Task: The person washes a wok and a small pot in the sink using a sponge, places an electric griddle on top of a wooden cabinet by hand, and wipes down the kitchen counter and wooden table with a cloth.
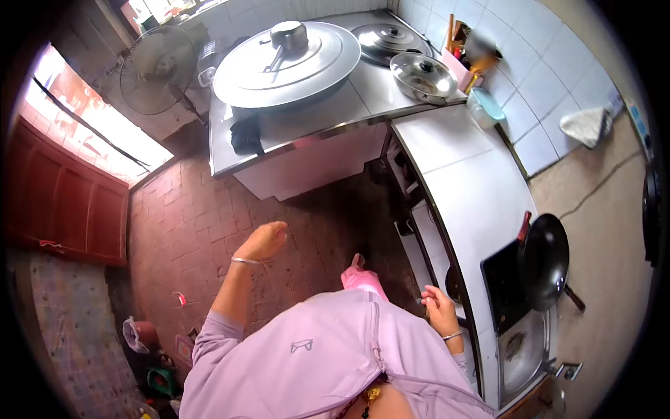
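My left hand [263, 241], with a bangle at the wrist, hangs over the brick floor with its fingers curled in; nothing shows in it. At the right, my right hand [441, 311] is beside the open shelves under the counter [464, 188]. Its fingers are apart and partly bent, and I see no thing held in them. On the counter nearest that hand lies a black induction plate [502, 286]. A black wok [546, 262] with a dark handle leans on its far side, by the wall.
A large metal lid [307, 77] with a small saucepan [289, 36] on top covers the stove. Near it stand a glass-lidded pan [423, 78] and a lidded plastic box [486, 108]. A sink [520, 356] is at right, a fan [158, 70] and red door [66, 192] at left.
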`<state>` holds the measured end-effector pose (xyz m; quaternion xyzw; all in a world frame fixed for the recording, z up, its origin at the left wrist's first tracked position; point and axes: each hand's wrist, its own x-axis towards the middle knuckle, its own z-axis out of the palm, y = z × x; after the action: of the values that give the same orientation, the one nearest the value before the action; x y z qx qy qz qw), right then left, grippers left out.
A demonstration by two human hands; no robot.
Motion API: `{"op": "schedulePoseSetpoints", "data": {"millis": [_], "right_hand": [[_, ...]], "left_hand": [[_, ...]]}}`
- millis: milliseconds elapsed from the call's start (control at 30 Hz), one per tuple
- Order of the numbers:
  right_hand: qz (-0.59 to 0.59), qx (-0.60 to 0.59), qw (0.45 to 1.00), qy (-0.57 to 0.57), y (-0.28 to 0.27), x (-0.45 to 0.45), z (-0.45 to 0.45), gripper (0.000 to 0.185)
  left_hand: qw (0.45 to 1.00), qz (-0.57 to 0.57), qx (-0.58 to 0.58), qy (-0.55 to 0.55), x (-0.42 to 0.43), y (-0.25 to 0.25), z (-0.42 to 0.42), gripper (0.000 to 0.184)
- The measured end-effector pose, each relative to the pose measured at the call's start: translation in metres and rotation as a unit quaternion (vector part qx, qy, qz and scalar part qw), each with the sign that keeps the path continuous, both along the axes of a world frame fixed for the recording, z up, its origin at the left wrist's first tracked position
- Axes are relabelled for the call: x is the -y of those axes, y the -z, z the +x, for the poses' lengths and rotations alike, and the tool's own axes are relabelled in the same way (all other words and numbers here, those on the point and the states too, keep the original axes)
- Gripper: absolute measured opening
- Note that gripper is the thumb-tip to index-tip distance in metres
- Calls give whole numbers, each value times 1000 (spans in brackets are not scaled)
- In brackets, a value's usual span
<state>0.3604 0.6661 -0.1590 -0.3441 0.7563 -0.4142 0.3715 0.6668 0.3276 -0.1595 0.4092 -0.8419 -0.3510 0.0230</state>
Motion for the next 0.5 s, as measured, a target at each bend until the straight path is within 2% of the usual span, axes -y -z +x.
{"op": "schedulePoseSetpoints", "data": {"millis": [167, 267, 333, 400, 467, 500], "right_hand": [[-21, -54, 997, -47, -3, 119, -58, 28], [-34, -52, 994, -91, -32, 184, -77, 28], [-26, -51, 994, -96, -42, 210, -87, 28], [-7, -59, 996, -71, -37, 222, -99, 28], [3, -99, 995, -20, -31, 223, -101, 28], [25, -114, 993, -15, -35, 227, -96, 27]], "left_hand": [[996, 40, 3, -83, 95, 0, -31, 31], [986, 30, -27, -161, 135, 15, -30, 31], [987, -24, 2, -160, 171, 22, -24, 32], [978, -29, 7, -207, 216, 36, -18, 32], [973, -154, -20, -173, 269, 65, 2, 34], [959, -184, -31, -213, 301, 91, 12, 35]]}}
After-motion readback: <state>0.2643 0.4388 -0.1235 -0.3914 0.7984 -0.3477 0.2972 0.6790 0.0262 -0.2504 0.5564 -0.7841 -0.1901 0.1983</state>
